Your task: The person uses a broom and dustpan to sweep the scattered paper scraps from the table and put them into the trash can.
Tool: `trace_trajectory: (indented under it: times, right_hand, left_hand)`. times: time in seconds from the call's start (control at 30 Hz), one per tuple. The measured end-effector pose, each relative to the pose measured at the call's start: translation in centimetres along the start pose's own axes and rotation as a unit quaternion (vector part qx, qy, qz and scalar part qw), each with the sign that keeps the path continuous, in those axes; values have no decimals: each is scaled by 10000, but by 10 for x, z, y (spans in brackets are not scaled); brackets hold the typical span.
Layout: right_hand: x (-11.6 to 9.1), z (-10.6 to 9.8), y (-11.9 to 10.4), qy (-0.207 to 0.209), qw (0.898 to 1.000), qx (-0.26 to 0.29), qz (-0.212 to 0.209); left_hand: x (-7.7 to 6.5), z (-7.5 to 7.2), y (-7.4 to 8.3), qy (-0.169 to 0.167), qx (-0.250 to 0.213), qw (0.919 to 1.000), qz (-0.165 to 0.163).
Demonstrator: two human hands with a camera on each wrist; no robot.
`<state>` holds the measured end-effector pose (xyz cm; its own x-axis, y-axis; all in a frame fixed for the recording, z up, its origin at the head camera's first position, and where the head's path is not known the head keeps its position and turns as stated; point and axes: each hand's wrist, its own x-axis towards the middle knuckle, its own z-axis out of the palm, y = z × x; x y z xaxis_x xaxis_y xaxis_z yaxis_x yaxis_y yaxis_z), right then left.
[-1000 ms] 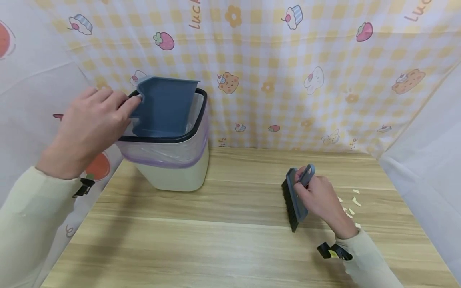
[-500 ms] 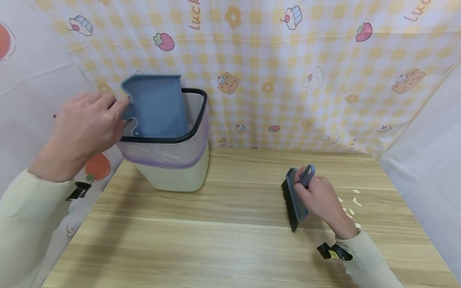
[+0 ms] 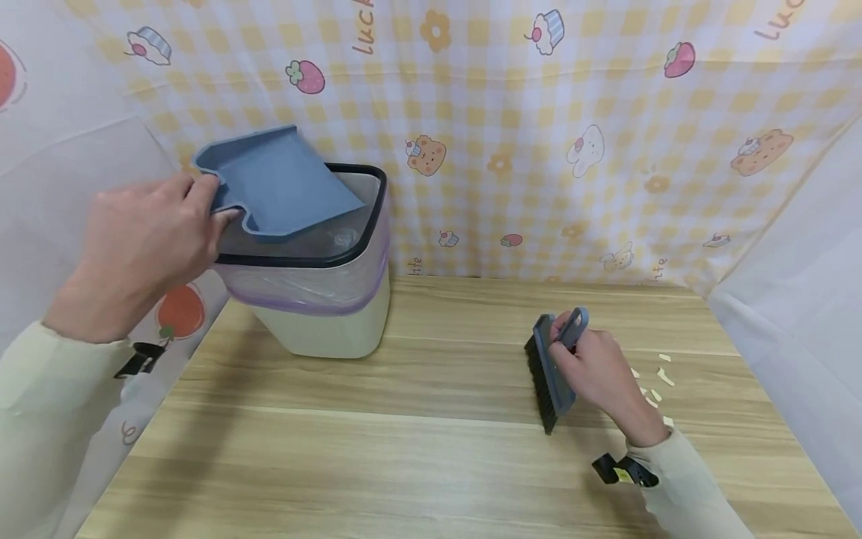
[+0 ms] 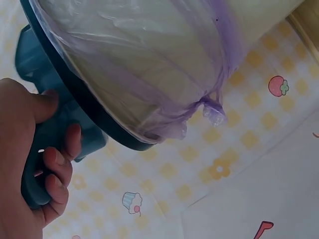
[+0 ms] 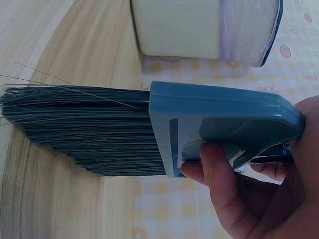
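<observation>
My left hand [image 3: 151, 243] grips the handle of a blue dustpan [image 3: 283, 183] above the mouth of a white trash bin [image 3: 337, 333]. The pan tilts, its front corner low over the bin's right side, and no scraps show on it. In the left wrist view, my fingers [image 4: 59, 164] curl round the handle beside the bin's dark rim [image 4: 84, 99]. My right hand [image 3: 599, 370] holds a blue hand brush [image 3: 555, 370] by its handle at the right of the table. Its dark bristles [image 5: 84, 129] point down to the wood in the right wrist view.
Several pale scraps [image 3: 665, 376] lie on the wooden table [image 3: 431, 457] beyond the right wrist. A clear bag with a purple band [image 3: 303, 305] lines the bin. A yellow checked cloth [image 3: 498, 97] hangs behind, with white cloth at both sides.
My left hand has drawn the dustpan left and tipped it from nearly upright to a flatter slant, showing more of the bin's opening. My right hand and the brush stay in place.
</observation>
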<state>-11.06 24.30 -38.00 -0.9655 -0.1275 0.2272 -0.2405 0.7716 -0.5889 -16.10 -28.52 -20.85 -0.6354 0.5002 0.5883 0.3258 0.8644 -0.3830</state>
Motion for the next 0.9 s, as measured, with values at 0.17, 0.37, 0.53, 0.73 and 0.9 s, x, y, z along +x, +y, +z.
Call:
trace_trajectory:
  times: [0.17,0.37,0.53,0.73,0.9]
  right_hand:
    - [0,0,0,-10,10000,-18,-21]
    - [0,0,-1,-45,10000,7,-8]
    - [0,0,-2,-71,10000,6,-3]
    - [-1,0,-3,-99,9999,-12,10]
    - [-1,0,-4,-88,10000,-16,-15]
  left_hand:
    - [0,-2,3,40,-181,9998,22]
    - [4,-9,17,9,-437,9989,176]
    - [8,-15,33,316,-654,9960,513]
    - [13,-21,52,550,-838,9916,822]
    - [15,-22,69,678,-1049,9864,1073]
